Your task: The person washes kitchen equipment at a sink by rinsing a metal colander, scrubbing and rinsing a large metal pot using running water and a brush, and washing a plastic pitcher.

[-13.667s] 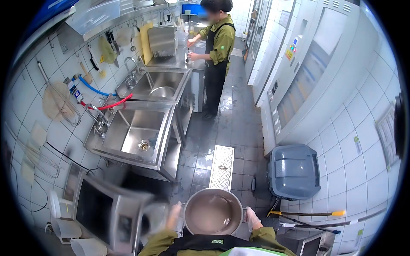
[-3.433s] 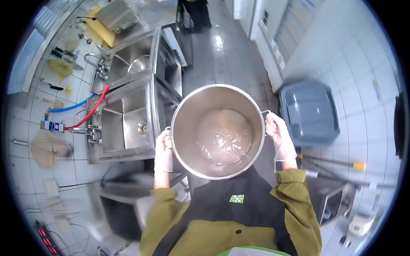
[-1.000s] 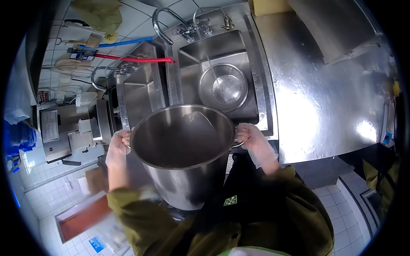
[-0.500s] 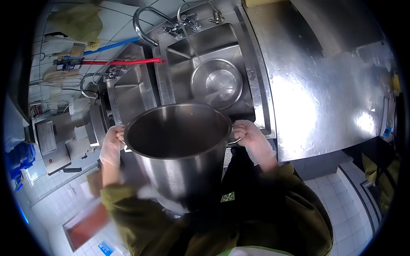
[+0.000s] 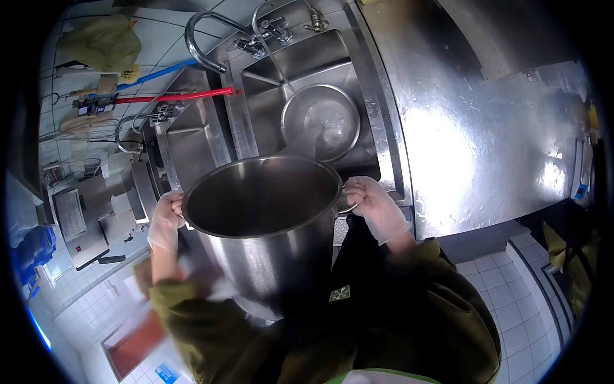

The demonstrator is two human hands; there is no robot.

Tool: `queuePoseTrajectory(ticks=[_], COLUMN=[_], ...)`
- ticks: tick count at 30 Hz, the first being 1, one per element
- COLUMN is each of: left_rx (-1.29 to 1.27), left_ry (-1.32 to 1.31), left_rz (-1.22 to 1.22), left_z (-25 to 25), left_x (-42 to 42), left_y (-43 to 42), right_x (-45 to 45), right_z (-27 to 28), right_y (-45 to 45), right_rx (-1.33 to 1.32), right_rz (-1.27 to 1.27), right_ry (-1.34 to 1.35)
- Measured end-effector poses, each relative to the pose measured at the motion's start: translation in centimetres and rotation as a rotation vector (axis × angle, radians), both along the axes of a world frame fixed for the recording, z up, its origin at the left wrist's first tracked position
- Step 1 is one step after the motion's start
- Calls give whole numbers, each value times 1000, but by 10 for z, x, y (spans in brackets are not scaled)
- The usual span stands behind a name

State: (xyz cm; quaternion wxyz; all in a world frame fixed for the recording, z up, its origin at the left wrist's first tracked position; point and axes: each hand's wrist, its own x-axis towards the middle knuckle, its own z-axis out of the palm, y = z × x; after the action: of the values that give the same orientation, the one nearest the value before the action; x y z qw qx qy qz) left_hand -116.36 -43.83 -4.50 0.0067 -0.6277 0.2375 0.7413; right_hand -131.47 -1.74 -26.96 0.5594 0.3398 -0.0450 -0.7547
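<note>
A tall stainless steel stockpot (image 5: 275, 262) is held in front of me, close to the sink's front edge. Its mouth faces up towards the camera, and the inside is dark, so I cannot tell what it holds. My left hand (image 5: 165, 221), in a clear plastic glove, is closed round the handle on the left. Likewise gloved, my right hand (image 5: 374, 205) grips the handle on the right. Past the far rim, a round metal basin (image 5: 292, 115) lies in the sink (image 5: 264, 102). A pale, clear streak that looks like water (image 5: 306, 144) runs between rim and basin.
A curved tap (image 5: 192, 45) and a thinner spout stand behind the sink. A second sink (image 5: 192, 150) is to the left, with red (image 5: 192, 96) and blue handles reaching over it. A wet steel counter (image 5: 448, 160) spreads right. Another person's sleeve (image 5: 566, 262) shows far right.
The view has shifted slightly, moving the sinks and taps a little left in the picture. The streak between pot rim and basin looks wider. Both hands keep hold of the stockpot.
</note>
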Motion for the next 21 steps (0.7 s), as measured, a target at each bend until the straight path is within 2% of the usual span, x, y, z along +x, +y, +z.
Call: queuePoseTrajectory(ticks=[4,7,10,16,19,21], left_rx=[34,80,42,-61,-103,-66], left_ry=[0,0,-19,-61,-29,-21], left_rz=[44,71,41,-27,-34,-30], left_z=[-5,-14,-15,-17,-23,-21], left_x=[-1,-2,-11,-28,-26,-29], left_y=[-8,-21,-18,-12,-17,-16], right_x=[-11,-12,-9,-3,-1,-2], right_z=[9,7,8,0,-9,-13], right_y=[-8,-7,-3,2,3,1], right_rx=[146,88,69,-16,-31,-46], right_rz=[89,84,22,-65,-2,-12], right_ry=[-138,-181,-59,-150,-24,-79])
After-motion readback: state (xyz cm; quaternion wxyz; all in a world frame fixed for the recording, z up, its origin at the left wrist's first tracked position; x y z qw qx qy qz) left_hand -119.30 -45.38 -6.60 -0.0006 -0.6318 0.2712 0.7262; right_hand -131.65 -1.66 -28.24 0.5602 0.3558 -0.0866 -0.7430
